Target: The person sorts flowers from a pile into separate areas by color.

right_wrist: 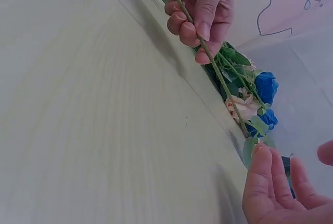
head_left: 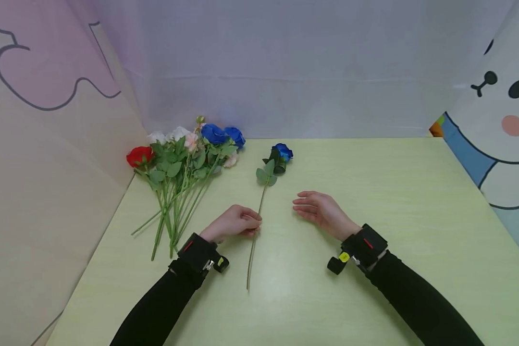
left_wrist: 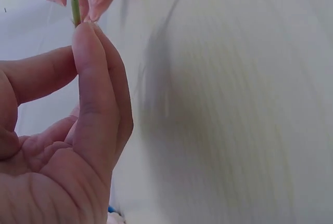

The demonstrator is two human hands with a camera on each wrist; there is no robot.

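My left hand (head_left: 237, 222) pinches the stem (head_left: 263, 197) of a single blue rose (head_left: 282, 152) between thumb and fingers. The bloom points away from me, with green leaves (head_left: 266, 174) just below it and the bare stem end toward me. In the left wrist view the fingertips (left_wrist: 88, 39) meet on the green stem (left_wrist: 74, 0). To the right of the flower, my right hand (head_left: 322, 211) hovers with its fingers loosely extended and nothing in them. Its fingertips overlap the leaves (right_wrist: 250, 151) in the right wrist view, while the head view shows a gap.
A bunch of flowers lies at the back left: a red rose (head_left: 140, 156), white blooms (head_left: 179, 133), pink ones and blue roses (head_left: 214, 134), their green stems (head_left: 169, 221) fanned toward me. The pale wooden table (head_left: 393, 192) ends at a light curtain (head_left: 294, 67) behind.
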